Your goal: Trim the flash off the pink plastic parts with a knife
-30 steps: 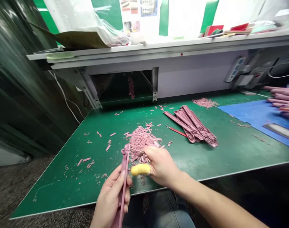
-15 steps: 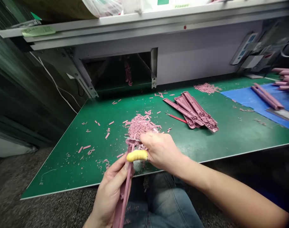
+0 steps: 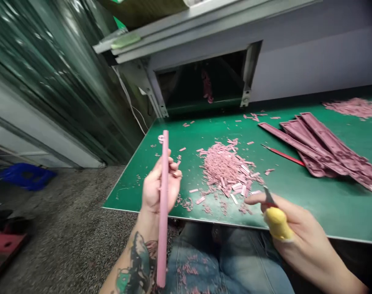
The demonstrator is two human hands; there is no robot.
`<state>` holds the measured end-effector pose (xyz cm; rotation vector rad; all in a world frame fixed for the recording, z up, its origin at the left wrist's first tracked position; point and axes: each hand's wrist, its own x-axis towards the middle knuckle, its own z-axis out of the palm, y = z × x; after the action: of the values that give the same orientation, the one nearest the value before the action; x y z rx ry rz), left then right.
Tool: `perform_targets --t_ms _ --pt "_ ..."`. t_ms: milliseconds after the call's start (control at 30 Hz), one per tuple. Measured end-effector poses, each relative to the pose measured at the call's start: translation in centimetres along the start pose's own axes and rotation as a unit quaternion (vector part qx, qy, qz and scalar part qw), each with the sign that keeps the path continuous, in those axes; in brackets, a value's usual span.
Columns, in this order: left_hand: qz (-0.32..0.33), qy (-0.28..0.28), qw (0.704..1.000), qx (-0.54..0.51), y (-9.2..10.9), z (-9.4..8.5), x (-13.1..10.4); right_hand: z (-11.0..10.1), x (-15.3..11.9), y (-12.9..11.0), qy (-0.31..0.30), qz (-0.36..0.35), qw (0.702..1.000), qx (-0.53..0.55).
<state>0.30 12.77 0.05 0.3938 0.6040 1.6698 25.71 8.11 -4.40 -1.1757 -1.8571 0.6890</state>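
Clock directions here run from the centre of my view. The green table [image 3: 299, 196] is the biggest thing I have, spreading from the middle out to 3 o'clock, with the rippled clear sheeting [image 3: 45, 53] at 10 and the metal-edged shelf [image 3: 204, 24] at 12. At 6 o'clock are the jeans-clad legs [image 3: 198, 261], flecked with pink bits. Toward 3 o'clock lies a fanned stack of pink strips [image 3: 323, 143], overlapping on the table. The held pink bar [image 3: 163, 204] is the thing in hand: it runs from 11 o'clock down to about 7, its smooth face showing, near end above the tattooed forearm. My left hand [image 3: 161, 183] has its fingers curled in, clamped on the bar. At 4 o'clock my right hand [image 3: 299, 228] is closed on a small blade, index finger reaching out toward the chips. Just past the centre toward 4 sits the pile of pink shavings [image 3: 222, 163], between the two hands; a second heap [image 3: 353, 108] is at 2. The red slim tool [image 3: 286, 157] points at the pile, its other end just beside the stack. Smaller again are the yellow finger cover [image 3: 277, 222] on the right hand and the small blade [image 3: 268, 195], tip up.
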Motion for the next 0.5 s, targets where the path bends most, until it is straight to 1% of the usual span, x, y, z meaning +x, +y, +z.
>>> perform_targets --t_ms 67,167,233,300,400,467,500 --pt "-0.024 -0.008 0.999 -0.035 -0.2 -0.6 0.0 -0.1 0.3 0.7 -0.002 0.038 0.999 0.020" --pt "-0.034 -0.014 0.996 -0.082 -0.6 -1.1 0.0 1.0 -0.2 1.1 -0.016 0.085 0.995 0.052" --pt "-0.037 -0.013 0.994 -0.101 -0.8 -1.3 0.1 1.7 -0.6 0.9 -0.026 0.113 0.990 0.083" --pt "-0.043 -0.012 0.993 -0.111 -1.1 -1.4 0.3 2.5 -0.9 0.3 -0.057 0.133 0.980 0.135" --pt "-0.050 -0.009 0.992 -0.113 -1.6 -1.4 0.4 3.9 -1.6 -1.0 -0.124 0.165 0.953 0.222" --pt "-0.049 -0.004 0.993 -0.108 -1.3 -1.4 0.1 5.0 -2.4 -1.5 -0.154 0.183 0.935 0.261" --pt "-0.047 0.002 0.994 -0.102 -0.7 -1.6 -0.3 5.5 -2.9 -1.6 -0.163 0.190 0.929 0.271"
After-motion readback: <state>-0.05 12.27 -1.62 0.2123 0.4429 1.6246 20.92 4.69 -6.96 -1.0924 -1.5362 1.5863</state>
